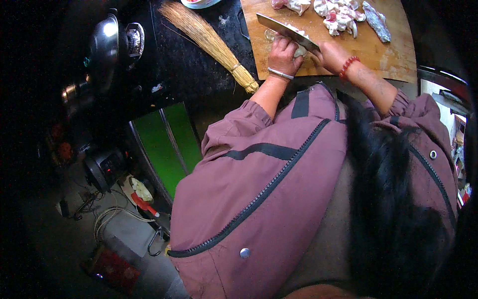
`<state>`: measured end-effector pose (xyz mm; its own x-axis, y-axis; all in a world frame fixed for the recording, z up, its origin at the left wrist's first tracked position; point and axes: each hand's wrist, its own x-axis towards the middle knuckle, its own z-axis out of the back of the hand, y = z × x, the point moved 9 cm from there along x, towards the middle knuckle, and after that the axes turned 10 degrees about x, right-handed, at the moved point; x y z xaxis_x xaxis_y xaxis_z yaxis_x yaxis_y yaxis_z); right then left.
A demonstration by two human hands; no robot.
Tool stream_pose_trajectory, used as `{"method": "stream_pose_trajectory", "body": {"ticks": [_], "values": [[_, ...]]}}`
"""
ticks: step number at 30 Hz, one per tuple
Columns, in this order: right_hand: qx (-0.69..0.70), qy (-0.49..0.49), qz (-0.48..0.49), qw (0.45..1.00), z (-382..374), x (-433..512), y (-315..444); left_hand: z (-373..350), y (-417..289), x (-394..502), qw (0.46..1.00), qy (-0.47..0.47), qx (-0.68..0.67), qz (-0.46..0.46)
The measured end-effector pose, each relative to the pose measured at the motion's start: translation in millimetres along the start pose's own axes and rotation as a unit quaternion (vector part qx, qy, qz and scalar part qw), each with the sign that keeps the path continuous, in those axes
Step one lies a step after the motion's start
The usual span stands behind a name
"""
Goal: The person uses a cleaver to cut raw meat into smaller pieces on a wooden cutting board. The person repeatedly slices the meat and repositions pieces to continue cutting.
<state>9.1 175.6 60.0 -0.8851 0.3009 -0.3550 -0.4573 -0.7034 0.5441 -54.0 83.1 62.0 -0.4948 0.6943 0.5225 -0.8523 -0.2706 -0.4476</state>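
My right hand (pixel 332 56) grips the handle end of a broad-bladed kitchen knife (pixel 285 30), whose blade slants up to the left over a wooden cutting board (pixel 396 56). Just below the blade, my left hand (pixel 284 56) holds down a pale, whitish piece of food (pixel 300 51), partly hidden by the fingers and the blade. A heap of white-coated raw meat pieces (pixel 338 17) lies on the board beyond the knife. Another piece of raw meat (pixel 293 5) is at the board's far edge. To the right of the heap lies a long greyish piece (pixel 376 21), perhaps fish or skin.
A straw whisk broom (pixel 213 41) lies on the dark counter left of the board. Part of a bowl (pixel 201 3) shows at the top edge. A lidded pan or wok (pixel 106 48) stands farther left. Below are green panels (pixel 160 130) and cables (pixel 108 216) on the floor.
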Motion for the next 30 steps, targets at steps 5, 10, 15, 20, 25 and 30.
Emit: {"method": "stream_pose_trajectory", "body": {"ticks": [5,10,15,20,25,30], "values": [[-0.003,0.006,0.014,1.000,-8.7,-5.8,-22.8,4.8,4.6,1.8,1.000,0.007,-0.008,0.006],[-0.031,0.051,-0.013,0.998,4.2,-31.4,-13.0,4.2,9.9,-2.3,1.000,0.003,-0.013,0.005],[-0.006,0.055,-0.064,0.996,-9.6,33.0,-3.4,0.6,0.8,0.5,0.999,0.007,-0.010,-0.031],[-0.034,0.012,0.000,0.999,-2.6,5.7,7.4,3.2,10.2,-1.4,1.000,-0.002,0.000,-0.014],[-0.034,0.015,-0.016,0.999,-1.3,-7.3,-11.9,2.2,7.2,-6.1,1.000,0.013,-0.007,-0.009],[-0.086,-0.010,0.006,0.996,-17.2,52.4,13.9,-4.4,4.3,-1.8,0.999,0.044,-0.012,-0.010]]}}
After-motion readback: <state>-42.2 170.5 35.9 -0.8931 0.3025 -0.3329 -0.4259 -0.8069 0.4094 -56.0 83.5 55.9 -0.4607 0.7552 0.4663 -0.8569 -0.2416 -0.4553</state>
